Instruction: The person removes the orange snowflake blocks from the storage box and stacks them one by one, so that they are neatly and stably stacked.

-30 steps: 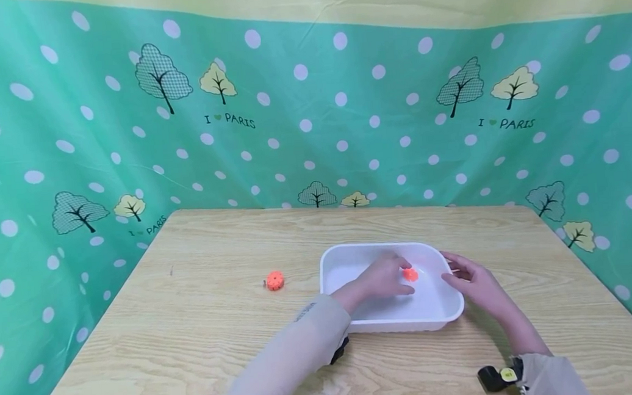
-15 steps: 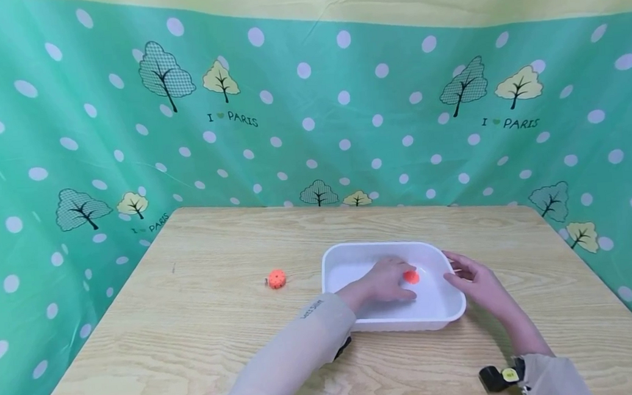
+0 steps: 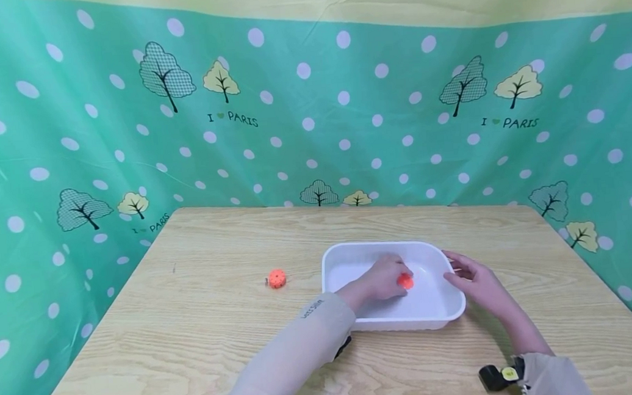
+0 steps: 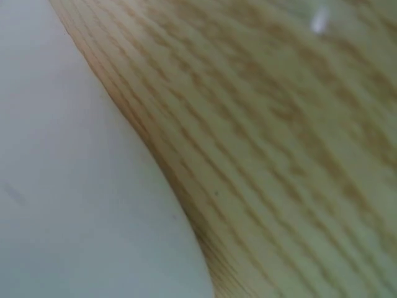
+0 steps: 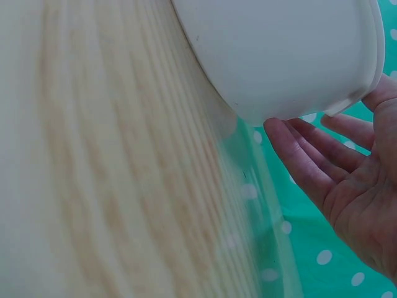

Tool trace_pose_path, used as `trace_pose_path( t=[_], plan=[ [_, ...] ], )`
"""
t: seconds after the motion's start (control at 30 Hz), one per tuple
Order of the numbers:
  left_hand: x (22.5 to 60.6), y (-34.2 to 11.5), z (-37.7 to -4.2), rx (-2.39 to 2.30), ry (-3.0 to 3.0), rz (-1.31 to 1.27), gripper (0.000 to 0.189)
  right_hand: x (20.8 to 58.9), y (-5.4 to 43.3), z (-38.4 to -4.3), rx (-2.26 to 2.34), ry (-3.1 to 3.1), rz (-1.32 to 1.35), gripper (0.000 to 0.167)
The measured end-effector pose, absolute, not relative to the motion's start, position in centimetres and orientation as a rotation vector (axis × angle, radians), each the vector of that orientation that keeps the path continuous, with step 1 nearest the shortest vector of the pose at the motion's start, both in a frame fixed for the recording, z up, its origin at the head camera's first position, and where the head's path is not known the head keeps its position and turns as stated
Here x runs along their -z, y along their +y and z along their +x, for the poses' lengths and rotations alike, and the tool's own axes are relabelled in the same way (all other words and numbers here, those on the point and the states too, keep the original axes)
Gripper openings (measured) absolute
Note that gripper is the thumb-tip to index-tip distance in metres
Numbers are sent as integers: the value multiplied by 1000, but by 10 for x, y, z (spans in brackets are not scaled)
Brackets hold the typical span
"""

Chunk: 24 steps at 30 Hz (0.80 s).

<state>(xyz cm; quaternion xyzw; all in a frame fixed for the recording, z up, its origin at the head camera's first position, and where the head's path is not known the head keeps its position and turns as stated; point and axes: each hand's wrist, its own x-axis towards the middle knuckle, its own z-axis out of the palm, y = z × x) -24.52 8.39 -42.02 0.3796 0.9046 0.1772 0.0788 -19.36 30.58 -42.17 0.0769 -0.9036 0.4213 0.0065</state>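
A white plastic tub [image 3: 396,325] stands on the table. My left hand [image 3: 386,276] reaches inside it and pinches a small round orange piece [image 3: 405,281], partly covered by the fingers. At the tub's right end, my right hand [image 3: 478,284] holds the wall, thumb at the rim and fingers against the outside. In the right wrist view, the right hand's fingers [image 5: 310,158] touch the tub's outer wall. Left of the tub lies another orange piece [image 3: 277,278], round with a notched edge and a small dark tab. The left wrist view shows neither hand nor orange piece.
The wooden table [image 3: 222,345] ends at the back against a green dotted curtain [image 3: 266,121] that also hangs at both sides. A black wrist device [image 3: 496,377] sits at the right cuff.
My left thumb and fingers have closed on the orange piece in the tub, which has shifted slightly left. The right hand and the other orange piece stay in place.
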Motion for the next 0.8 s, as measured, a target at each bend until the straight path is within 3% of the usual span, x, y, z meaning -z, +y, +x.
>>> trace_pose_path(
  t=[0.8],
  plan=[
    [422,82,-247,-611,2686,1105,17,420,305,-193,-1323,-2829,241,54]
  ],
)
